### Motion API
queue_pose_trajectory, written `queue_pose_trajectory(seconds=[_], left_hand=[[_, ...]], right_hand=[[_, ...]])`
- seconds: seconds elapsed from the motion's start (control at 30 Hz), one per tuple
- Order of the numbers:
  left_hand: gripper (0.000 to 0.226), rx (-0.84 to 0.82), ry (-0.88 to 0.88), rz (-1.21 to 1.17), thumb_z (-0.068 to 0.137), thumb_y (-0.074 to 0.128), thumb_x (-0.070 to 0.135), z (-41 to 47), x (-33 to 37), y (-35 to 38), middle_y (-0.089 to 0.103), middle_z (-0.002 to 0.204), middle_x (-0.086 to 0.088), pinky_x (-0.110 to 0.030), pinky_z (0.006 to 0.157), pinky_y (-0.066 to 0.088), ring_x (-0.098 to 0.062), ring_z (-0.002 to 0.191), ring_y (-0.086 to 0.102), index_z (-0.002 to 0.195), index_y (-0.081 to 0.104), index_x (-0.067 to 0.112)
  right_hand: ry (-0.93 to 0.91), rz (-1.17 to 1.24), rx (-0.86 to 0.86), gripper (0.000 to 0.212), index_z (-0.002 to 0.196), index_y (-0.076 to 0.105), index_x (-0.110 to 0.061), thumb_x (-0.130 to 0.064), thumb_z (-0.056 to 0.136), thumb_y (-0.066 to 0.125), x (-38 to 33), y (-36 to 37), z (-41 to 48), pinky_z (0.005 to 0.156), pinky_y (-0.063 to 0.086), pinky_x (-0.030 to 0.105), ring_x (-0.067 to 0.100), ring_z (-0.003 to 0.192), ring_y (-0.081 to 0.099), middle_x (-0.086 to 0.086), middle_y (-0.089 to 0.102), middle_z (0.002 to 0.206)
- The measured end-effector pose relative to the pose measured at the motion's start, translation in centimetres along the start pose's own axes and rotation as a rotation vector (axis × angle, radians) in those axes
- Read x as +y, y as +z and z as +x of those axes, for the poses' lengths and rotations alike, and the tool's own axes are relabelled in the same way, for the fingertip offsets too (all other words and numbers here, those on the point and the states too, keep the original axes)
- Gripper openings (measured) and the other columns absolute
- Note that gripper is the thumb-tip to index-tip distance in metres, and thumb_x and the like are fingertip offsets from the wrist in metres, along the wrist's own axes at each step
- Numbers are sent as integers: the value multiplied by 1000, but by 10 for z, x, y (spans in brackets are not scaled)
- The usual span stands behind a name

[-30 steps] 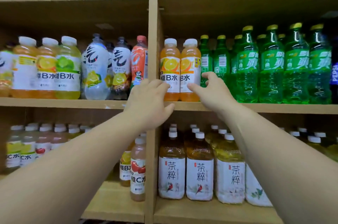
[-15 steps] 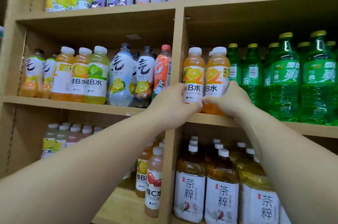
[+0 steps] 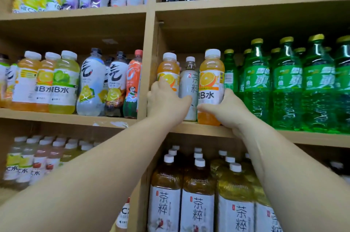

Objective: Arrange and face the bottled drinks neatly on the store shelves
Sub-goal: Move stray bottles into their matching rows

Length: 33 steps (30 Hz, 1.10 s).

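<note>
Pair now parted, flanking pale tea bottle [image 3: 190, 88] (likely misplaced): left hand [image 3: 166, 104] grips left orange bottle [image 3: 169, 70], right hand [image 3: 230, 109] grips right orange bottle [image 3: 211, 80].

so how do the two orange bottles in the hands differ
The left orange bottle stands by the wooden divider, its label text hidden behind the left hand. The right orange bottle stands beside the green bottles, label text facing out above the right hand. Both are white-capped and gripped low.
</note>
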<state>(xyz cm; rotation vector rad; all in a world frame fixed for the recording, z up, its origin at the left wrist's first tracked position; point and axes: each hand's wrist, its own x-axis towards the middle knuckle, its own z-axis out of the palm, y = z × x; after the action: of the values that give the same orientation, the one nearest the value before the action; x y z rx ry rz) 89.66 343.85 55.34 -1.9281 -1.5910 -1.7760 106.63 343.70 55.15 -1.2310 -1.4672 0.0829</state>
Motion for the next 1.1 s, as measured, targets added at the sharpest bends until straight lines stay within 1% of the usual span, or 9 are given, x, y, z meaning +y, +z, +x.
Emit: queue_pose_trajectory(seconds=[0.07, 0.17, 0.33, 0.4, 0.53, 0.67, 0.8, 0.97, 1.1], left_hand=[[87, 44, -54, -61, 82, 75, 53, 3, 6, 9, 46, 141, -8, -49, 107, 45, -33, 130, 46, 149, 33, 15], [91, 93, -76, -49, 83, 75, 51, 5, 8, 20, 44, 144, -10, -49, 107, 42, -34, 133, 42, 152, 28, 15], [91, 143, -139, -79, 86, 72, 53, 13, 10, 24, 45, 148, -11, -49, 105, 43, -35, 135, 43, 156, 26, 16], [82, 123, -175, -58, 85, 74, 48, 15, 9, 28, 47, 142, -13, -49, 104, 45, -35, 132, 47, 149, 34, 15], [64, 7, -180, -104, 83, 80, 41, 15, 0, 37, 58, 124, -12, -48, 94, 55, -33, 112, 60, 130, 45, 15], [60, -38, -172, -264, 83, 83, 31, 16, 0, 27, 61, 119, -6, -38, 81, 52, -26, 107, 62, 129, 47, 17], [53, -58, -148, -406, 84, 83, 27, 0, -3, 7, 64, 107, 2, -26, 66, 49, -17, 99, 65, 126, 52, 20], [47, -89, -27, -456, 86, 80, 26, -38, -8, -47, 70, 111, 7, -34, 86, 59, -9, 102, 70, 126, 55, 25], [45, -61, -14, -458, 87, 81, 26, -67, -26, -98, 74, 112, 5, -38, 88, 61, -10, 100, 74, 126, 59, 24]], right_hand=[[3, 8, 13, 71, 116, 56, -24, -45, 58, 91, 2, 0, 1, 86, 59, 44, 17, 91, 69, -4, 69, 105], [5, 11, 12, 68, 115, 54, -23, -42, 63, 93, 2, -1, 0, 86, 59, 42, 17, 92, 68, -5, 67, 105], [-21, -23, 4, 70, 117, 53, -21, -50, 65, 90, 3, -1, 2, 83, 58, 39, 17, 92, 68, -3, 68, 107], [-33, -38, 12, 69, 119, 53, -20, -54, 69, 86, 4, -1, 2, 86, 57, 40, 21, 98, 67, -1, 67, 111], [-30, -18, -12, 69, 123, 52, -17, -55, 74, 82, 4, -4, 5, 92, 56, 43, 23, 104, 66, 1, 66, 117], [-59, -38, -37, 77, 124, 54, -14, -60, 67, 77, -3, -3, 4, 85, 58, 38, 23, 97, 69, 2, 69, 110], [-73, -36, -37, 64, 127, 45, -8, -43, 84, 77, -2, -3, 2, 80, 53, 35, 23, 95, 64, 2, 62, 107], [-99, -60, -24, 65, 127, 48, -8, -46, 84, 77, 2, -2, 3, 76, 47, 33, 27, 100, 64, 6, 64, 114], [-116, -93, 40, 64, 125, 50, -7, -49, 84, 76, -2, -2, -8, 83, 52, 39, 32, 105, 64, 11, 64, 120]])
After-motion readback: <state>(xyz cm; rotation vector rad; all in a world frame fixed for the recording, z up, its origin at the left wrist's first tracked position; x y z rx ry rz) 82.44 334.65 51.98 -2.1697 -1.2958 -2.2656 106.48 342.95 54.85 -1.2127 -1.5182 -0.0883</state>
